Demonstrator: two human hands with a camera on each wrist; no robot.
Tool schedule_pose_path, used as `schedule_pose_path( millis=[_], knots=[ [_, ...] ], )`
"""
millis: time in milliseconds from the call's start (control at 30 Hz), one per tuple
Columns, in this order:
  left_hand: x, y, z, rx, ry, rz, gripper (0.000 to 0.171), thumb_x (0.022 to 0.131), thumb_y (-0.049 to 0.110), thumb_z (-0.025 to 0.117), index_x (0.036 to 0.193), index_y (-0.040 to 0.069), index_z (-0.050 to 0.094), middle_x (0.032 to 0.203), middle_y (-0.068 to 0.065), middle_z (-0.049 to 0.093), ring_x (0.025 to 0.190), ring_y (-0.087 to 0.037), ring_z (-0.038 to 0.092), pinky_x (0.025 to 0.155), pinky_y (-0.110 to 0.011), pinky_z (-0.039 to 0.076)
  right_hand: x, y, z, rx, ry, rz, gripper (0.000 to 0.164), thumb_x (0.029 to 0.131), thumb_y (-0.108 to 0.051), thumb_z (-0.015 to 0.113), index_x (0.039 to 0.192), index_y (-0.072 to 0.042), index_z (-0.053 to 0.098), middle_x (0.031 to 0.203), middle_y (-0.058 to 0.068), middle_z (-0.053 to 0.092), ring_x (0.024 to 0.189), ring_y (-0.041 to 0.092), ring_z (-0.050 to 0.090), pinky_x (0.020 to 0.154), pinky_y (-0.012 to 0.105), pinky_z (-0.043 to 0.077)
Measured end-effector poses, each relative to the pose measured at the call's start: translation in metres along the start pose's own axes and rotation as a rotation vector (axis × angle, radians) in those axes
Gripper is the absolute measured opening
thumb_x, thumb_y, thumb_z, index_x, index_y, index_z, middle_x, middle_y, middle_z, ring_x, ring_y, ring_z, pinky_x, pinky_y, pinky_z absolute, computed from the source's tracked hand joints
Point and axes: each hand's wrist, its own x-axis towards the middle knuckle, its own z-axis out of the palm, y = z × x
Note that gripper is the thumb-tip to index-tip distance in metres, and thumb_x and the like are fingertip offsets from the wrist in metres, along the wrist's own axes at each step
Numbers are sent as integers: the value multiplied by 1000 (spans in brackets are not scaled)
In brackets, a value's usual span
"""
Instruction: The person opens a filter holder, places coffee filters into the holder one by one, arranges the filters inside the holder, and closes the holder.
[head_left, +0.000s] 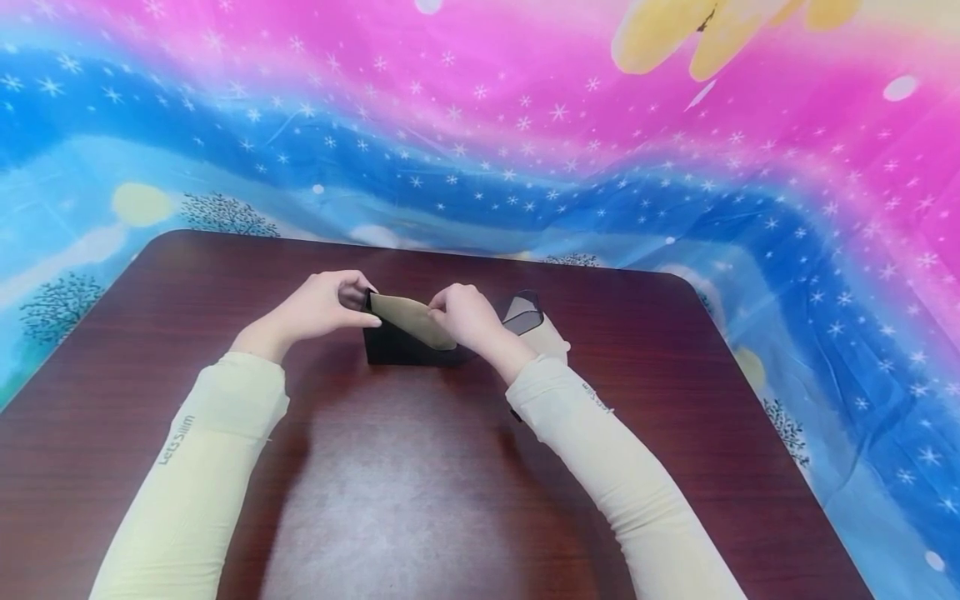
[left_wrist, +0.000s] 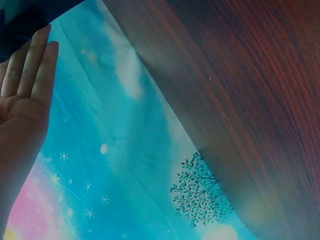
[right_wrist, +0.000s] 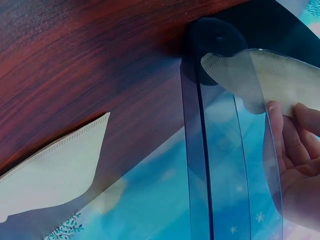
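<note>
My left hand [head_left: 311, 308] holds the left end of a black box [head_left: 401, 346], thumb on the near side and fingers behind it. In the left wrist view its fingers [left_wrist: 36, 70] lie against the dark box wall. A tan paper coffee filter [head_left: 411, 317] with a crimped edge stands up out of the box's top. My right hand [head_left: 472, 321] pinches this filter at its right side between thumb and fingertips. The right wrist view shows that pinch [right_wrist: 295, 112] behind a see-through smoky cover [right_wrist: 227, 165]. The filter's lower part is hidden by the box.
Right of the box, partly behind my right forearm, a second pale filter [head_left: 551, 337] lies on the brown wooden table [head_left: 397, 467]; its crimped edge shows in the right wrist view. A patterned blue and pink cloth [head_left: 480, 167] hangs behind the table.
</note>
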Motion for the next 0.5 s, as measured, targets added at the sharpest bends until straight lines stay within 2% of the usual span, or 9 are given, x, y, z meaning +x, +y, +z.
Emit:
schedule_pose_path(
  millis=[500],
  knots=[
    [0, -2, 0, -2, 1, 0, 33, 78, 15, 75, 105, 4, 59, 108, -17, 68, 102, -28, 66, 90, -41, 50, 3, -2, 7, -23, -11, 20, 19, 91, -20, 60, 102, -13, 74, 98, 2, 73, 92, 16, 67, 84, 32, 52]
  ],
)
